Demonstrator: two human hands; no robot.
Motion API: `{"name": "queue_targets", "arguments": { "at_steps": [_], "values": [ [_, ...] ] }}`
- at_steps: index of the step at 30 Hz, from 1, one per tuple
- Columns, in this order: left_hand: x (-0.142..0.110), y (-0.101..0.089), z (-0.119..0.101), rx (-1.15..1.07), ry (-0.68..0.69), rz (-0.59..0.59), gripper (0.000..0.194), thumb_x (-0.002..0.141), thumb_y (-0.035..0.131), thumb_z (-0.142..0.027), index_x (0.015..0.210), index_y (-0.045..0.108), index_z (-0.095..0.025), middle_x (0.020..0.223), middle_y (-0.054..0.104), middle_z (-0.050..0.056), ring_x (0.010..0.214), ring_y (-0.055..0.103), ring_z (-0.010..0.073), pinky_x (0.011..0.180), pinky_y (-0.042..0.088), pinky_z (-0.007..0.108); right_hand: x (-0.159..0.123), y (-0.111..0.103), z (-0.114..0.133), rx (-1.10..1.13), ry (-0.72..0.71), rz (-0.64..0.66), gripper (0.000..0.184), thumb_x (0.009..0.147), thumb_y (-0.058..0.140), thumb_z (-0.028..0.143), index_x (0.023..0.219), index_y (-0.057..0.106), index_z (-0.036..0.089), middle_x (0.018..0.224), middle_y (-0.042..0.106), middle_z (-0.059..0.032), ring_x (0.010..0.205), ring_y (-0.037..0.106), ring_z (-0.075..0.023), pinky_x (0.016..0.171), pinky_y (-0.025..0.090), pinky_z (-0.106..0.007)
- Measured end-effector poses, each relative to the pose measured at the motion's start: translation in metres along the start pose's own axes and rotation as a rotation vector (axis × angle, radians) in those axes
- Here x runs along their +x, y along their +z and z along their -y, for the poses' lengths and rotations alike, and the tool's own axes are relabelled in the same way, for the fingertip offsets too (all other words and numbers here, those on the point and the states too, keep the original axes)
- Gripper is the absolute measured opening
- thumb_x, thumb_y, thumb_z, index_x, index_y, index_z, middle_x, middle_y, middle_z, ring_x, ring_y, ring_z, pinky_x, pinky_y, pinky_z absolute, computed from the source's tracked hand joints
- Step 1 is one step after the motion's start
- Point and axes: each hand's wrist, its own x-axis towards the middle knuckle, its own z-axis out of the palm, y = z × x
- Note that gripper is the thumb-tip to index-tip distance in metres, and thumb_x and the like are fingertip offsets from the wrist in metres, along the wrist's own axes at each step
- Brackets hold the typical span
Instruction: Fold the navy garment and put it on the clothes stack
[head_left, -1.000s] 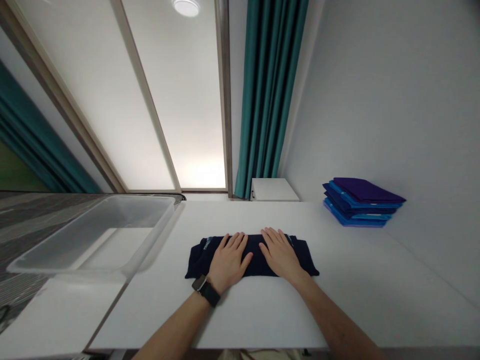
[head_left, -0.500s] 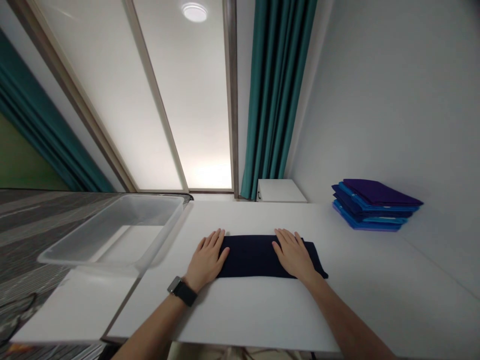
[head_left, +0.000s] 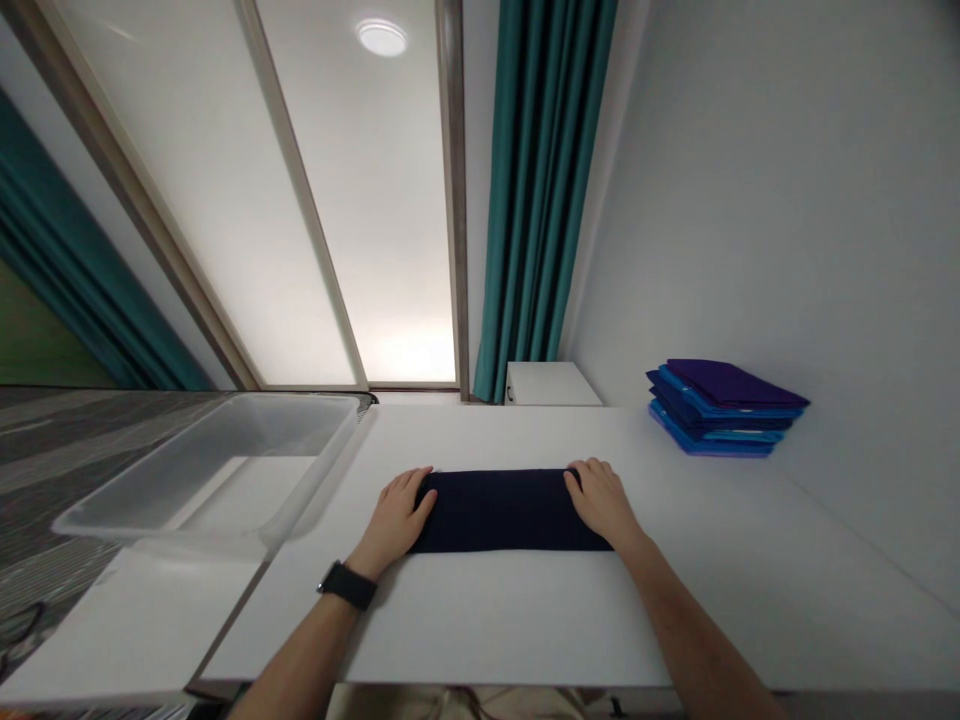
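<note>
A dark navy folded cloth (head_left: 499, 512) lies as a long flat strip across the white table in front of me. My left hand (head_left: 399, 515) rests at its left end, thumb apart from the fingers, with a black-banded watch (head_left: 349, 584) on the wrist. At the opposite end, my right hand (head_left: 601, 500) covers the cloth's right edge, its thumb on the fabric and its fingers slightly bent. Neither palm shows, and the right end of the cloth is partly hidden under that hand.
A stack of folded blue and purple cloths (head_left: 724, 410) sits at the table's right, near the wall. On the left stands a translucent plastic bin (head_left: 300, 500). A white cabinet (head_left: 551, 384) is beyond the white table's (head_left: 480, 620) far edge, by a teal curtain (head_left: 540, 200).
My right hand has slid from the top of the cloth to its right end. My left hand remains at the left end. The cloth's uneven right corner is now covered.
</note>
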Motion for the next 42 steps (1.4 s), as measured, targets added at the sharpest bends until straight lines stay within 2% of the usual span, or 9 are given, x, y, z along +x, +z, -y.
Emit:
{"name": "queue_targets", "arguments": {
  "at_steps": [7,15,19,24,27,32,38,40,42],
  "values": [
    [0.002,-0.005,0.003,-0.049,0.047,-0.011,0.036,0.096,0.042,-0.036,0.125,0.055,-0.020,0.119,0.063,0.009,0.111,0.057,0.0246,0.100,0.044,0.044,0.000,-0.002,0.006,-0.012,-0.021,0.003,0.026,0.097,0.040,0.032,0.102,0.063,0.020,0.100,0.066,-0.0092,0.098,0.056,-0.0261,0.083,0.038,-0.037],
    [0.008,-0.014,0.002,-0.041,0.019,-0.001,0.034,0.097,0.036,-0.039,0.111,0.062,-0.021,0.111,0.068,0.007,0.105,0.060,0.0239,0.096,0.046,0.041,-0.002,-0.015,0.011,-0.019,-0.021,0.044,0.032,0.100,0.034,0.031,0.089,0.062,0.021,0.092,0.071,-0.0065,0.096,0.060,-0.0251,0.090,0.031,-0.042],
    [0.023,-0.024,-0.005,0.006,0.016,0.105,0.039,0.097,0.034,-0.041,0.109,0.064,-0.020,0.107,0.071,0.007,0.101,0.061,0.0242,0.093,0.045,0.039,-0.001,-0.012,0.012,0.092,-0.042,0.068,0.030,0.099,0.034,0.030,0.096,0.063,0.023,0.096,0.072,-0.0045,0.097,0.061,-0.0235,0.090,0.031,-0.041],
    [0.051,-0.039,-0.016,0.052,0.017,0.357,0.044,0.096,0.031,-0.045,0.097,0.067,-0.020,0.099,0.072,0.007,0.094,0.065,0.0243,0.086,0.045,0.034,0.000,-0.010,0.011,0.152,-0.020,0.084,0.028,0.097,0.039,0.035,0.095,0.065,0.024,0.099,0.072,-0.0040,0.099,0.060,-0.0236,0.088,0.031,-0.040],
    [0.058,-0.040,-0.017,0.021,-0.003,0.435,0.044,0.094,0.034,-0.050,0.093,0.067,-0.021,0.091,0.073,0.006,0.087,0.066,0.0239,0.078,0.045,0.031,0.000,-0.011,0.010,0.139,0.011,0.110,0.029,0.096,0.042,0.040,0.091,0.065,0.023,0.094,0.072,-0.0043,0.096,0.061,-0.0249,0.090,0.030,-0.042],
    [0.047,-0.034,-0.011,-0.167,0.007,0.306,0.039,0.092,0.041,-0.050,0.090,0.066,-0.021,0.089,0.071,0.003,0.086,0.064,0.0221,0.079,0.045,0.030,0.002,-0.016,0.008,0.301,0.016,0.117,0.024,0.094,0.044,0.039,0.093,0.063,0.025,0.092,0.071,-0.0025,0.093,0.062,-0.0241,0.092,0.031,-0.043],
    [0.025,-0.037,-0.014,-0.307,0.058,0.041,0.024,0.089,0.049,-0.040,0.097,0.061,-0.021,0.097,0.068,0.004,0.093,0.061,0.0216,0.086,0.046,0.033,0.004,-0.027,0.003,0.595,-0.062,-0.061,0.015,0.089,0.046,0.032,0.092,0.058,0.023,0.095,0.067,-0.0046,0.094,0.060,-0.0217,0.089,0.039,-0.037],
    [0.021,-0.035,-0.012,-0.289,0.111,-0.043,0.020,0.089,0.047,-0.035,0.091,0.060,-0.021,0.099,0.066,0.006,0.096,0.060,0.0219,0.088,0.045,0.035,0.003,-0.028,0.002,0.585,-0.089,-0.117,0.014,0.089,0.045,0.030,0.088,0.057,0.022,0.095,0.065,-0.0058,0.096,0.059,-0.0220,0.089,0.039,-0.037],
    [0.021,-0.031,-0.007,-0.226,0.132,-0.046,0.019,0.089,0.044,-0.032,0.086,0.060,-0.021,0.099,0.065,0.007,0.098,0.059,0.0226,0.088,0.045,0.036,0.002,-0.026,0.000,0.502,-0.089,-0.098,0.014,0.088,0.045,0.028,0.086,0.058,0.022,0.095,0.065,-0.0061,0.096,0.058,-0.0226,0.089,0.038,-0.037]
  ]
}}
